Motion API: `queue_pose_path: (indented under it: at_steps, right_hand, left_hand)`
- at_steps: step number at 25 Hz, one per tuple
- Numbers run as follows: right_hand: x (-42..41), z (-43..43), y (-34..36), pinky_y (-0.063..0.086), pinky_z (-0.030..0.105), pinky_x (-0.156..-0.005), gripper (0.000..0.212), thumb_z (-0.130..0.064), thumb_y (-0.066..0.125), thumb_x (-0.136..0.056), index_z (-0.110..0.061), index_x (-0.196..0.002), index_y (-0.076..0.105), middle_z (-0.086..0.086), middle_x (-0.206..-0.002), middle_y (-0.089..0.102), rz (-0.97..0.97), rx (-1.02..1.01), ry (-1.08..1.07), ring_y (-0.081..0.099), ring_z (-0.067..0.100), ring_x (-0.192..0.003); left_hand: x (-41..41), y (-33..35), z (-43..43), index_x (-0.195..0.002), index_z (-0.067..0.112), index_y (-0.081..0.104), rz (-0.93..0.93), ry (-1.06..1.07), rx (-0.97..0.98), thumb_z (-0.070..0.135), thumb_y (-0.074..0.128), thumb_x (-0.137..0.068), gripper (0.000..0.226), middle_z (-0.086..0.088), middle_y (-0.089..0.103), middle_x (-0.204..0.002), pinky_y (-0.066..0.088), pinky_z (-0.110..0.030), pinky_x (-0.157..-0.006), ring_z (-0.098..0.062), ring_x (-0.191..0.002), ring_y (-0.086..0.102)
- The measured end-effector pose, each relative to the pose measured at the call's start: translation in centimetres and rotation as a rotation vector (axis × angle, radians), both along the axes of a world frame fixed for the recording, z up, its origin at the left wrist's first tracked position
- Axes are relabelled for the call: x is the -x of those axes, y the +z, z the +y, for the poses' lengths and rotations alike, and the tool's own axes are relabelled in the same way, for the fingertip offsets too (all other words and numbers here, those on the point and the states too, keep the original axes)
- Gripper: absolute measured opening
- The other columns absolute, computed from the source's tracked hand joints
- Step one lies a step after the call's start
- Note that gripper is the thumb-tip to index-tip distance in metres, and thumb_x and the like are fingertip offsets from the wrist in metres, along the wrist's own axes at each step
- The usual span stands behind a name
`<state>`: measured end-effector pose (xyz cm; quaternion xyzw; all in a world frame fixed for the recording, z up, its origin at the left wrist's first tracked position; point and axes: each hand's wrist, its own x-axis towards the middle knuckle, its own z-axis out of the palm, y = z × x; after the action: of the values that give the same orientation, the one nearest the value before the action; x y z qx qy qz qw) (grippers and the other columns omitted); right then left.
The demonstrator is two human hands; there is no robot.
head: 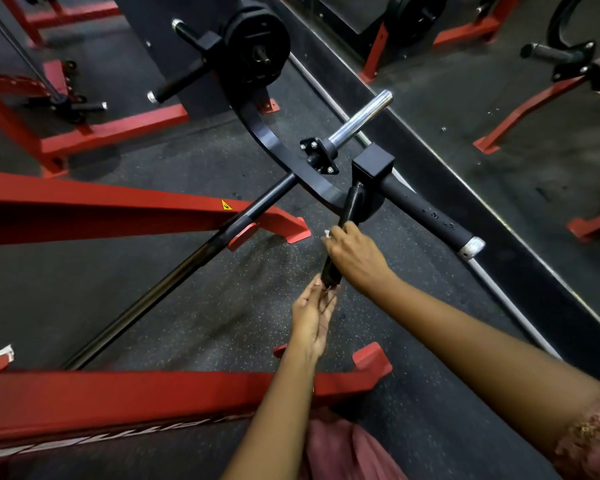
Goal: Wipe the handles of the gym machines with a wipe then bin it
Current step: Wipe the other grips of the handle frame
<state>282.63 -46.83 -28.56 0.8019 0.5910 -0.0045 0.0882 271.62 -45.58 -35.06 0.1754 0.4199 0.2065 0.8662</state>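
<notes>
A black machine handle (350, 209) points down toward me from a square black bracket (373, 166). My right hand (357, 258) grips its middle, with a bit of white wipe (327, 233) showing at the fingertips. Below it, my left hand (312, 317) touches the handle's lower end with fingers nearly straight, palm turned inward. A second, longer black grip (430, 216) with a white taped end runs off to the right from the same bracket.
A chrome peg (361, 119) and a curved black arm (271, 140) with weight plates (257, 46) stand behind the handle. Red frame beams (118, 209) cross left and front. A long dark bar (174, 271) slants across the speckled floor. A mirror wall runs along the right.
</notes>
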Motion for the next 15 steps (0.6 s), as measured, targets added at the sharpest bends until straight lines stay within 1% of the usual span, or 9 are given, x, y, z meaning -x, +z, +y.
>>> queue_pose_path:
  at_steps: [3,5,6,7,9,11,12,14,15]
  right_hand:
    - [2.2,-0.9,-1.5,0.046,0.03,-0.078,0.032,-0.008,0.032,-0.096,-0.004,-0.122,0.05,0.011,-0.117,0.049,0.106,-0.045,-0.002,0.043,0.025,-0.105]
    - [3.3,-2.1,-2.5,0.045,0.031,-0.08,0.032,-0.009,0.037,-0.095,-0.009,-0.124,0.05,0.008,-0.117,0.051,0.209,-0.05,0.012,0.044,0.023,-0.105]
    - [4.3,-3.1,-3.2,0.045,0.031,-0.08,0.033,-0.008,0.042,-0.093,-0.013,-0.123,0.053,0.005,-0.115,0.054,0.301,-0.117,-0.03,0.047,0.022,-0.104]
    - [5.6,-4.3,-3.9,0.044,0.029,-0.08,0.035,-0.004,0.048,-0.089,-0.016,-0.119,0.059,0.002,-0.112,0.06,0.446,-0.279,-0.172,0.052,0.022,-0.101]
    - [8.1,-6.0,-5.2,0.046,0.026,-0.08,0.038,0.006,0.053,-0.081,-0.019,-0.105,0.069,0.001,-0.105,0.069,0.814,-0.773,-0.711,0.061,0.02,-0.095]
    - [10.4,-5.8,-6.2,0.05,0.029,-0.082,0.04,0.007,0.052,-0.083,-0.024,-0.102,0.068,0.004,-0.109,0.068,1.133,-1.092,-1.283,0.064,0.019,-0.096]
    - [11.3,-4.9,-6.6,0.051,0.033,-0.082,0.04,0.008,0.05,-0.086,-0.023,-0.105,0.065,0.007,-0.114,0.066,1.319,-1.231,-1.473,0.063,0.022,-0.099]
    - [11.8,-2.3,-6.4,0.052,0.035,-0.078,0.037,0.01,0.046,-0.089,-0.013,-0.114,0.06,0.012,-0.118,0.061,1.656,-1.523,-1.688,0.06,0.029,-0.104]
    - [11.7,-0.9,-6.2,0.053,0.033,-0.076,0.036,0.01,0.045,-0.09,-0.008,-0.118,0.058,0.014,-0.119,0.059,1.782,-1.652,-1.722,0.059,0.03,-0.104]
  left_hand:
    - [0.6,0.6,0.6,-0.13,0.003,0.049,0.053,-0.033,-0.066,0.017,0.041,-0.098,0.035,-0.012,0.062,-0.116,0.046,-0.028,-0.093,-0.015,-0.094,0.062]
    - [1.3,1.1,1.4,-0.127,0.005,0.053,0.133,-0.087,-0.163,0.019,0.043,-0.098,0.033,-0.009,0.064,-0.108,0.049,-0.023,-0.082,-0.012,-0.088,0.062]
    - [1.6,1.3,1.9,-0.125,0.006,0.054,0.191,-0.132,-0.225,0.02,0.044,-0.098,0.033,-0.008,0.064,-0.106,0.047,-0.02,-0.076,-0.012,-0.086,0.06]
    - [1.7,1.6,2.6,-0.123,0.007,0.056,0.253,-0.194,-0.303,0.02,0.046,-0.097,0.031,-0.008,0.064,-0.107,0.045,-0.018,-0.073,-0.012,-0.087,0.058]
    - [1.2,2.0,4.0,-0.117,0.01,0.06,0.353,-0.351,-0.465,0.022,0.049,-0.096,0.027,-0.007,0.064,-0.113,0.044,-0.015,-0.075,-0.012,-0.095,0.059]
    - [0.1,2.3,5.2,-0.118,0.008,0.061,0.384,-0.524,-0.594,0.025,0.054,-0.093,0.031,-0.007,0.065,-0.116,0.044,-0.016,-0.082,-0.013,-0.102,0.061]
    - [-0.6,2.4,5.7,-0.12,0.006,0.061,0.394,-0.604,-0.641,0.025,0.057,-0.092,0.034,-0.008,0.066,-0.116,0.044,-0.018,-0.083,-0.015,-0.104,0.061]
    - [-1.7,2.3,6.4,-0.116,0.004,0.063,0.43,-0.73,-0.738,0.023,0.064,-0.087,0.035,-0.012,0.068,-0.112,0.046,-0.023,-0.084,-0.017,-0.099,0.062]
    - [-2.1,2.2,6.6,-0.111,0.003,0.066,0.447,-0.774,-0.791,0.022,0.067,-0.085,0.032,-0.014,0.069,-0.107,0.048,-0.027,-0.085,-0.018,-0.094,0.063]
